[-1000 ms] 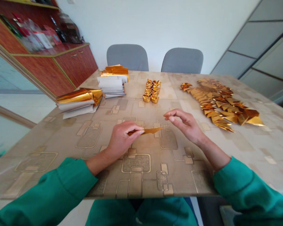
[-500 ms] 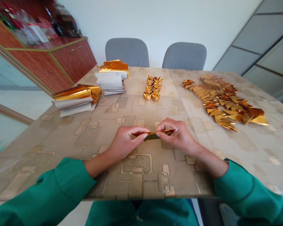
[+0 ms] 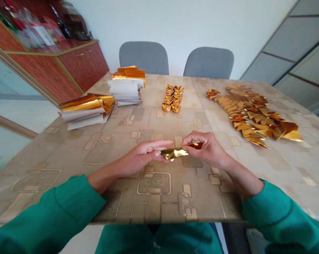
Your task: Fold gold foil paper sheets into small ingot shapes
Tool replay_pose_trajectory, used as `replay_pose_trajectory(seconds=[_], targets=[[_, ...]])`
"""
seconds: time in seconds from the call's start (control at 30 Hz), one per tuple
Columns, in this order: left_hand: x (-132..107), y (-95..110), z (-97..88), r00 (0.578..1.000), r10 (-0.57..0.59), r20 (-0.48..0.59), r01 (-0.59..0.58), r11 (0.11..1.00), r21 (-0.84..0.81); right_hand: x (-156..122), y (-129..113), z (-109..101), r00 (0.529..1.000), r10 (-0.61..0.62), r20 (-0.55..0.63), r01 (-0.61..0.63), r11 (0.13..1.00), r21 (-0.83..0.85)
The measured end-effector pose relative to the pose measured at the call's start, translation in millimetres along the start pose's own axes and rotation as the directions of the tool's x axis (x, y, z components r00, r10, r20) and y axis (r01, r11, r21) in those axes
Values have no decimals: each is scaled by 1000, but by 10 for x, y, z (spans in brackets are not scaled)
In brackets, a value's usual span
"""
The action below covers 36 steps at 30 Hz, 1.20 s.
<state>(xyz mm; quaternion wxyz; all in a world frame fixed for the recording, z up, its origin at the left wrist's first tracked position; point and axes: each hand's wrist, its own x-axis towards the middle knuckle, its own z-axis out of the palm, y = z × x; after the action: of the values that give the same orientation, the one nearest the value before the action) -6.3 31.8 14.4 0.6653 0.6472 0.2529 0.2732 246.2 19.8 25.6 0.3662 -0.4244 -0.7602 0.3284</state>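
Between my hands, over the near middle of the table, is a narrow folded piece of gold foil paper point(image 3: 176, 152). My right hand point(image 3: 205, 148) pinches its right part between thumb and fingers. At the left end, my left hand point(image 3: 146, 152) has its fingers stretched flat, with the thumb against the foil and fingertips under it. Farther back stand two rows of small folded gold foil pieces point(image 3: 172, 98). To the right lies a spread pile of pointed gold foil pieces point(image 3: 250, 113).
Two stacks of foil sheets, a near one point(image 3: 86, 111) and a far one point(image 3: 127, 86), lie at the table's left. Grey chairs point(image 3: 143, 58) stand behind the patterned table point(image 3: 154, 183). A reddish wooden cabinet point(image 3: 82, 65) is at the back left.
My hands have moved apart, the right one shifting rightward with the foil. My left fingers have gone from a pinch to stretched out, and more of the foil's shiny face shows.
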Motion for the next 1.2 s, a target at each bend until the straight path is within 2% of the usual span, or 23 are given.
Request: replay_pose_trajectory(seconds=[0.07,0.17,0.2,0.27,0.33,0.37,0.4,0.43,0.53,0.6,0.7,0.77,0.9,1.0,1.1,1.2], targets=[[-3,5,-12,999,-29,35,33,993,-111,1,3,-14,999,32,5,-32,999,37],[7,-6,-35,997,-57,50,65,980,-186,14,15,-44,996,77,37,-80,993,93],[16,-14,-49,998,-60,21,63,977,-204,20,24,-58,995,89,44,-93,990,108],[37,-28,-79,991,-63,-120,36,975,-220,30,43,-91,996,91,-11,-89,992,91],[54,-28,-97,954,-59,-293,0,981,-195,35,47,-116,987,12,-161,-21,998,-53],[57,-22,-92,940,-65,-335,5,984,-178,34,37,-120,969,-72,-235,31,984,-173],[56,-12,-73,940,-84,-331,27,985,-172,30,18,-117,944,-174,-281,84,948,-307],[50,-1,-40,952,-115,-283,64,981,-185,23,-8,-105,914,-282,-292,136,890,-434],[19,13,126,973,-224,-57,192,923,-334,-6,-103,-22,840,-498,-215,253,710,-657],[4,-5,245,978,-210,-12,181,868,-462,-24,-152,59,804,-583,-118,332,604,-725],[2,-50,351,979,-178,-100,80,785,-614,-35,-182,180,760,-649,36,446,481,-755],[9,-66,362,963,-191,-189,20,754,-657,-33,-182,233,750,-651,113,497,442,-747],[23,-39,295,926,-194,-325,-47,792,-609,-9,-162,240,770,-597,225,552,448,-703],[27,-7,236,893,-184,-410,-90,820,-565,17,-126,200,807,-565,171,521,546,-656],[21,6,215,885,-195,-424,-86,826,-558,30,-85,166,819,-565,100,503,623,-600],[13,6,222,893,-222,-391,-52,813,-580,25,-55,137,789,-599,135,547,587,-597]])
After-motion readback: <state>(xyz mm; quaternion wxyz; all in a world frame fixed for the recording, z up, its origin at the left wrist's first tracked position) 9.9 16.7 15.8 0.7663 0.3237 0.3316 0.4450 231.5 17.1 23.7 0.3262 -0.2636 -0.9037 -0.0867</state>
